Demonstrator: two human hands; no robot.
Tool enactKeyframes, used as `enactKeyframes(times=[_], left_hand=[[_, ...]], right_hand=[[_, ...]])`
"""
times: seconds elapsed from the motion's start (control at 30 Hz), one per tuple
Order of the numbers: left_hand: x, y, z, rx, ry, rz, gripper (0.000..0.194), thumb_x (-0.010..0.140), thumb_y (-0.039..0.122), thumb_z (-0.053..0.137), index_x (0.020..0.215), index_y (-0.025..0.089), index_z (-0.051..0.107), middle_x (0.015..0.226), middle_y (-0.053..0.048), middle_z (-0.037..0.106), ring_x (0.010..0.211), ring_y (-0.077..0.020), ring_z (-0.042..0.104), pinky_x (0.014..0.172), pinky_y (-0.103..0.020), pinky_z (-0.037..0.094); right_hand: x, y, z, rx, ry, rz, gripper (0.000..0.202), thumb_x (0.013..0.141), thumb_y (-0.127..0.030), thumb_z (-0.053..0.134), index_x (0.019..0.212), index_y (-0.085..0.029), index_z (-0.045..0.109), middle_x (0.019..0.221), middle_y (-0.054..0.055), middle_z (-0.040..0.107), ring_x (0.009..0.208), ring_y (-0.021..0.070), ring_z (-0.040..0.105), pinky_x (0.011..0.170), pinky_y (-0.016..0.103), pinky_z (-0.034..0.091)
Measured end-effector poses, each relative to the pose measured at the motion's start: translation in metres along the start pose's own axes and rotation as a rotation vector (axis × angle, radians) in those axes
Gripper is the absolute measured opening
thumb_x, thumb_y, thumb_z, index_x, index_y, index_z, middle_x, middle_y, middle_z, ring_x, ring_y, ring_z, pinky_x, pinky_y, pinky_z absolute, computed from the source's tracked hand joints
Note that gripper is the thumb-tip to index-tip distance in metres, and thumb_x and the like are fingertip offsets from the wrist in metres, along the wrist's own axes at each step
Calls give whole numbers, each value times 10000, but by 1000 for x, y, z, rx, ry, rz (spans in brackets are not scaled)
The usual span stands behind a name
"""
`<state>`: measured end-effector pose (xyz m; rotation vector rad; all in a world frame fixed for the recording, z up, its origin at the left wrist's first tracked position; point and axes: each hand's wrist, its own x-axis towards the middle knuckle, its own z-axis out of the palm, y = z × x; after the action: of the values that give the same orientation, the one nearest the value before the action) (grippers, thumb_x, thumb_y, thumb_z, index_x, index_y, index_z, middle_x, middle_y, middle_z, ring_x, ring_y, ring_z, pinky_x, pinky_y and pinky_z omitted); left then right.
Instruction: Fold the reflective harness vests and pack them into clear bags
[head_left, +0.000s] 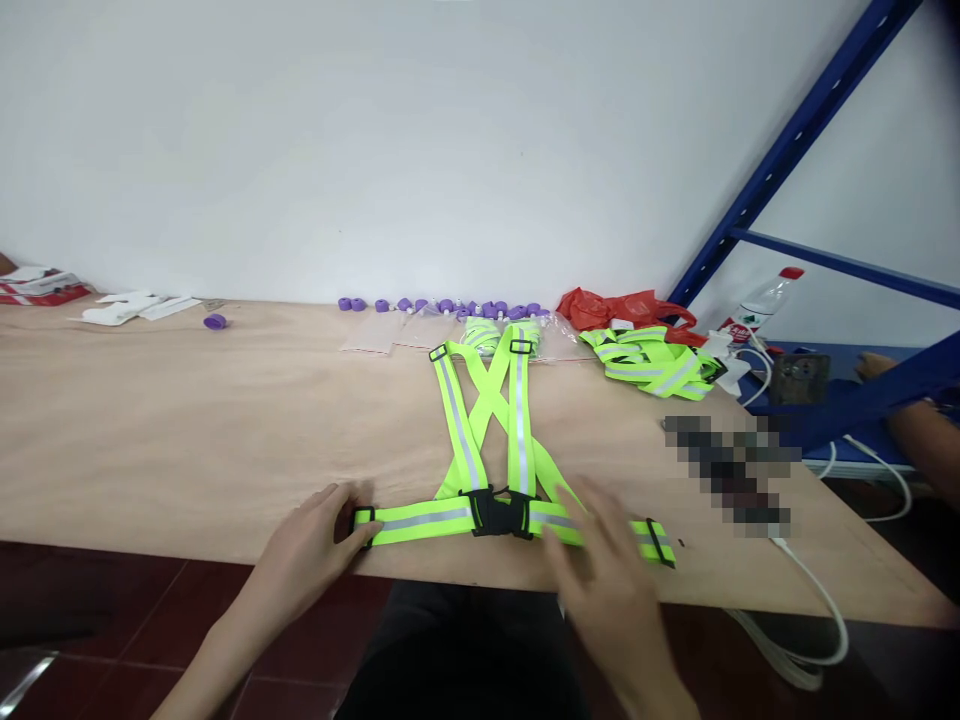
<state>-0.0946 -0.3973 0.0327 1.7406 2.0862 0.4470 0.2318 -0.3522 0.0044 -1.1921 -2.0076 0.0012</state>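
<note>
A neon-yellow reflective vest [457, 417] of grey-striped straps lies spread on the wooden table, its shoulder straps pointing away from me and crossing behind. The black buckle [500, 513] at the middle of its waist strap is fastened. My left hand [322, 535] grips the left end of the waist strap by its black slider, thumb on top. Over the right part of that strap is my right hand [604, 570], smeared by motion, its fingers apart and nothing visible in them. Whether it touches the strap I cannot tell.
Several purple caps [446, 306] line the wall behind clear plastic bags [420, 328]. More folded reflective straps [652, 362] lie back right, beside a red plastic bag [615, 308]. A blue metal frame [787, 150], a bottle [763, 300], a white cable [829, 600] and another person's arm [926, 445] are at right.
</note>
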Motion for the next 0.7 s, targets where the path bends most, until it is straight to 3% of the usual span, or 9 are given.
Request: enactKeyframes(times=[0.1, 0.2, 0.37, 0.47, 0.6, 0.7], left_hand=[[-3, 1, 1, 9, -29, -28, 289, 905, 518, 489, 932, 237, 553, 786, -21, 635, 742, -248, 618, 650, -315, 411], [-6, 1, 3, 18, -16, -10, 264, 912, 505, 478, 900, 244, 516, 727, -6, 616, 695, -244, 617, 626, -308, 401], [-9, 0, 10, -78, 53, 23, 207, 913, 457, 493, 949, 254, 491, 787, -8, 661, 695, -236, 643, 626, -299, 430], [-15, 6, 17, -306, 101, -17, 331, 926, 484, 500, 1166, 256, 470, 798, 11, 675, 672, -212, 645, 614, -285, 473], [-21, 17, 29, -555, 185, -54, 635, 837, 501, 670, 1381, 266, 440, 1039, -38, 715, 926, -248, 695, 757, -319, 560], [-20, 22, 34, -635, 177, -75, 541, 792, 474, 727, 1262, 250, 581, 1175, -62, 703, 1046, -282, 681, 837, -348, 577]], right_hand=[[15, -61, 16, 232, -200, -263, 592, 931, -202, 524, 1506, -258, 394, 1456, 79, 559, 1377, 299, 483, 1093, 517, 478], [18, -93, 37, 251, -352, -284, 538, 943, -262, 528, 1471, -189, 452, 1450, 119, 566, 1346, 338, 508, 1101, 557, 462], [6, -87, 59, 239, -488, -235, 491, 963, -311, 513, 1428, -154, 496, 1409, 147, 593, 1293, 349, 549, 1110, 565, 451], [5, -82, 54, 239, -552, -211, 504, 966, -322, 519, 1443, -164, 480, 1458, 143, 548, 1339, 340, 508, 1126, 541, 442], [11, -84, 43, 219, -627, -180, 553, 949, -300, 553, 1472, -154, 451, 1552, 161, 430, 1402, 356, 429, 1122, 535, 443], [11, -84, 42, 215, -638, -191, 574, 946, -305, 552, 1487, -148, 438, 1573, 157, 401, 1422, 356, 400, 1137, 524, 430]])
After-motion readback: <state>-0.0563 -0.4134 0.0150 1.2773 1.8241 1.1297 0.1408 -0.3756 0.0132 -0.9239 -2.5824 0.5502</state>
